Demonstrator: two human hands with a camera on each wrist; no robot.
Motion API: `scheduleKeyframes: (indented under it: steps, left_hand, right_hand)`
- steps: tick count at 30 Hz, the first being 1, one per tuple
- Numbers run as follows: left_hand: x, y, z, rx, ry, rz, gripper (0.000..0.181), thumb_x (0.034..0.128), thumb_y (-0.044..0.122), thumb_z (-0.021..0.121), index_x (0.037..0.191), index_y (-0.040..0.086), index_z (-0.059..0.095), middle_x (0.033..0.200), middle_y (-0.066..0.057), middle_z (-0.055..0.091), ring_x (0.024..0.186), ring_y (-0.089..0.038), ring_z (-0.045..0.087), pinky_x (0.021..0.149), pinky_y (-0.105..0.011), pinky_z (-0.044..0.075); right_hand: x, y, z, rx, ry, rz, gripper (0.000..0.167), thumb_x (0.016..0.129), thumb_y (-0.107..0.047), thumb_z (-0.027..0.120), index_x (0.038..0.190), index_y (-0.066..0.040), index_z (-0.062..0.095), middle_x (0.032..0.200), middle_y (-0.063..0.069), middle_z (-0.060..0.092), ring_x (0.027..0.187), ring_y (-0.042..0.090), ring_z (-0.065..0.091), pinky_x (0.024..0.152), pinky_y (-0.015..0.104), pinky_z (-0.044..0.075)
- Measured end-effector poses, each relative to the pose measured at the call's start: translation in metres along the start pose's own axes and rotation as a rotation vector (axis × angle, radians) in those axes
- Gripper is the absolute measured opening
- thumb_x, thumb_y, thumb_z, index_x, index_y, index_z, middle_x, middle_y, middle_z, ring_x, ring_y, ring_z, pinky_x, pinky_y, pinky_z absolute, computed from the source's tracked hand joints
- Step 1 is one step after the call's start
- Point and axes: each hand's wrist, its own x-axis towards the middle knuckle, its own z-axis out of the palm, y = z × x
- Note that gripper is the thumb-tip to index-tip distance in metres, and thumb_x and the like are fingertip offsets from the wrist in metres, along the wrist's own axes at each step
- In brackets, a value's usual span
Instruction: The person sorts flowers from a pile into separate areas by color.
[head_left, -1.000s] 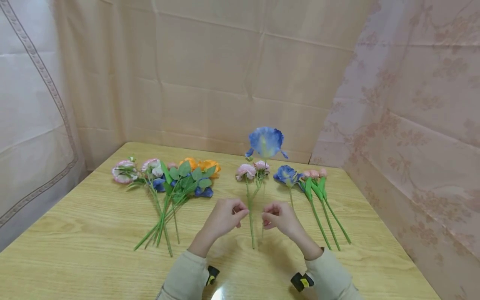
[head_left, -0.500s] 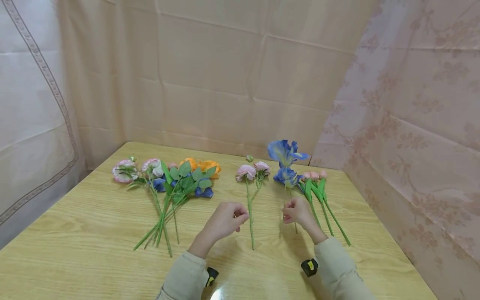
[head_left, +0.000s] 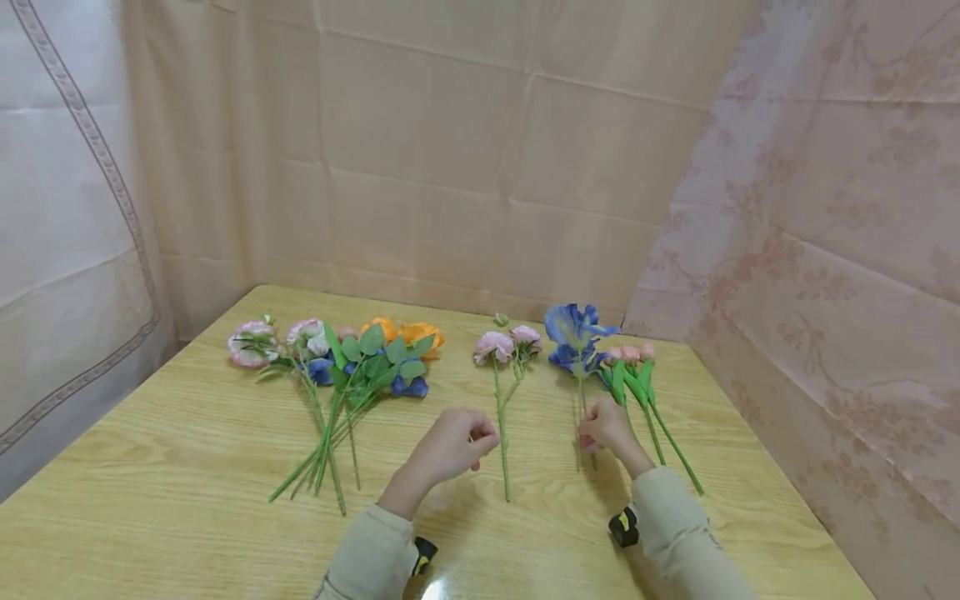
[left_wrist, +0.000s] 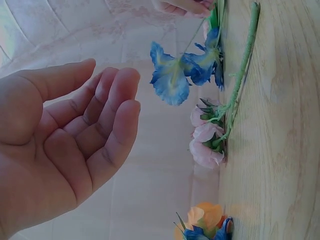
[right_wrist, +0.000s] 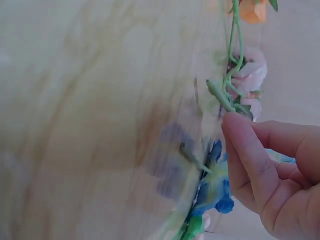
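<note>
Between thumb and fingertips, my right hand (head_left: 606, 427) pinches the thin stem of a blue iris (head_left: 572, 323). The cut end of that stem (right_wrist: 219, 94) sticks out past the fingertips in the right wrist view. Its bloom is raised slightly above a second blue iris (head_left: 576, 362) lying on the table, and the two overlap in the head view. My left hand (head_left: 453, 446) hovers over the table with nothing in it. Its fingers are loosely curled, as the left wrist view shows. Closest to it lies a branched stem with pale pink flowers (head_left: 493, 347).
Pink tulips (head_left: 630, 354) with green leaves lie right of the irises. On the left, a crossed pile holds pink-white flowers (head_left: 253, 343), orange flowers (head_left: 420, 336), blue petals and green leaves. Curtains (head_left: 420, 167) surround the wooden table (head_left: 187, 467).
My right hand has carried the iris rightward from beside the pink flowers and lowered it over the other iris. The left hand has stayed nearly still.
</note>
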Motion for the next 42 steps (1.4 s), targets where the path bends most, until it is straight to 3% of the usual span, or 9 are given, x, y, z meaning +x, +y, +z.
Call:
scheduleKeyframes:
  steps: [9, 19, 29, 35, 42]
  left_hand:
    - [0.000, -0.001, 0.000, 0.024, -0.029, -0.015, 0.012, 0.0879, 0.012, 0.057, 0.080, 0.005, 0.063, 0.065, 0.001, 0.055, 0.050, -0.013, 0.055, 0.048, -0.022, 0.041]
    - [0.000, -0.002, 0.002, 0.043, -0.039, -0.026, 0.012, 0.0881, 0.013, 0.057, 0.080, 0.006, 0.063, 0.063, 0.004, 0.053, 0.051, -0.016, 0.056, 0.048, -0.022, 0.041]
    - [-0.001, -0.003, 0.002, 0.080, -0.048, -0.020, 0.015, 0.0881, 0.015, 0.057, 0.081, 0.003, 0.063, 0.064, 0.000, 0.055, 0.049, -0.013, 0.054, 0.049, -0.023, 0.040]
    - [-0.001, -0.004, 0.003, 0.094, -0.053, -0.015, 0.015, 0.0878, 0.017, 0.058, 0.081, 0.004, 0.063, 0.064, 0.001, 0.055, 0.048, -0.010, 0.052, 0.050, -0.024, 0.041]
    - [-0.001, -0.004, 0.003, 0.097, -0.062, -0.004, 0.013, 0.0874, 0.013, 0.058, 0.081, 0.003, 0.063, 0.064, 0.000, 0.056, 0.046, -0.008, 0.051, 0.051, -0.023, 0.041]
  right_hand:
    - [0.010, 0.009, -0.002, -0.068, -0.031, 0.031, 0.015, 0.072, 0.011, 0.055, 0.057, 0.008, 0.057, 0.046, 0.009, 0.055, 0.040, 0.021, 0.058, 0.045, 0.030, 0.050]
    - [0.013, 0.008, -0.005, -0.159, -0.023, 0.030, 0.013, 0.070, 0.010, 0.052, 0.059, 0.008, 0.060, 0.044, 0.008, 0.055, 0.040, 0.020, 0.058, 0.044, 0.027, 0.049]
    - [0.009, 0.008, -0.002, -0.126, -0.057, 0.032, 0.013, 0.068, 0.010, 0.060, 0.056, 0.008, 0.057, 0.045, 0.010, 0.055, 0.039, 0.019, 0.057, 0.043, 0.030, 0.049]
    - [0.007, 0.007, -0.001, -0.241, -0.054, -0.007, 0.019, 0.071, 0.003, 0.062, 0.052, 0.005, 0.058, 0.045, 0.011, 0.056, 0.039, 0.020, 0.057, 0.041, 0.030, 0.048]
    - [0.002, 0.002, 0.000, -0.298, -0.054, -0.013, 0.028, 0.078, -0.005, 0.064, 0.053, 0.006, 0.057, 0.045, 0.013, 0.055, 0.038, 0.022, 0.057, 0.040, 0.031, 0.048]
